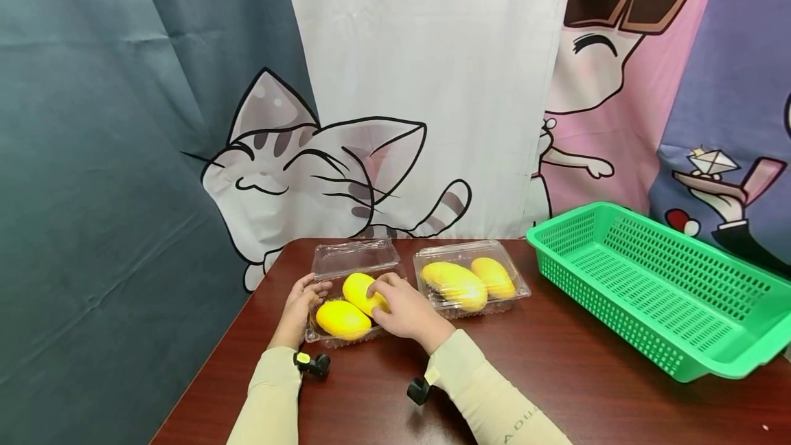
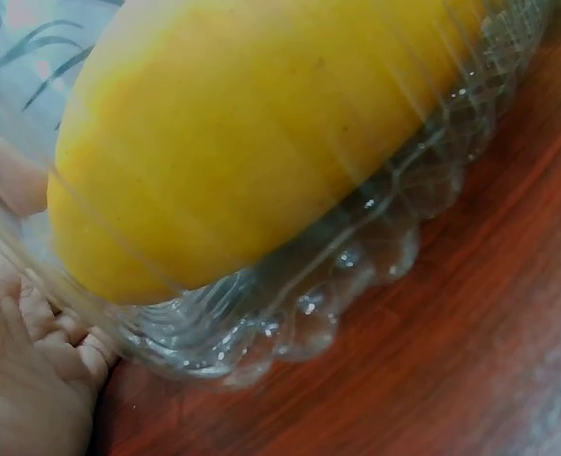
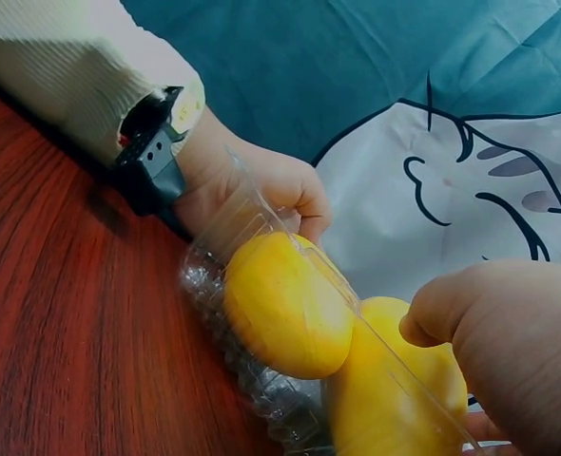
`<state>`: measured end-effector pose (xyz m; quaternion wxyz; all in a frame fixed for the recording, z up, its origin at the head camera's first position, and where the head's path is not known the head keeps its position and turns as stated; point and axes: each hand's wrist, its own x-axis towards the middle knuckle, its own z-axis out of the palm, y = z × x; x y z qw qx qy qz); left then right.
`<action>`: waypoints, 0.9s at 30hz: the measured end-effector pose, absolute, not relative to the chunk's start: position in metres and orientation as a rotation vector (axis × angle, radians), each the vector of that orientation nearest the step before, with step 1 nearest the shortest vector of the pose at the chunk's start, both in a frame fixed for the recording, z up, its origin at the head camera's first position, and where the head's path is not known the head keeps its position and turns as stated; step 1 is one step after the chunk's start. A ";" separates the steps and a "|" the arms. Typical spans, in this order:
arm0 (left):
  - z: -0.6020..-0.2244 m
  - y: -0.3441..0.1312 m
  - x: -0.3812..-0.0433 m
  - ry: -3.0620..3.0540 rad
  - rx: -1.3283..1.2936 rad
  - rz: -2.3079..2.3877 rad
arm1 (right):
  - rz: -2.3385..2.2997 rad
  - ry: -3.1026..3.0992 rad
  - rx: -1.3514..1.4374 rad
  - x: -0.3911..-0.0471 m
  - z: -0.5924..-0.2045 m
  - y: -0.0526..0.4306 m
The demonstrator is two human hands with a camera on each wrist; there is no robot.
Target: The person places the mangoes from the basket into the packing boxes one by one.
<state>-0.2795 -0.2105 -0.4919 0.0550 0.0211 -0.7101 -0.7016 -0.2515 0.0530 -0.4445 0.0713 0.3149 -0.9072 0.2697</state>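
A clear plastic clamshell box stands on the table with its lid raised at the back. Inside lie two yellow mangoes: a front-left mango and a rear-right mango. My right hand grips the rear-right mango, the thumb on its near side; that mango still sits in the box. My left hand holds the box's left side, with fingers curled at its rim. The left wrist view shows the front-left mango through the ribbed wall, near the left palm.
To the right is another clear plastic box, closed, with two yellow mangoes in it. A long green plastic basket stands at the table's right. Behind the brown table hangs a printed curtain.
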 end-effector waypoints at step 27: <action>-0.491 -0.211 -0.276 -2.128 0.042 -2.136 | 0.943 -2.669 0.948 -0.252 -0.444 0.053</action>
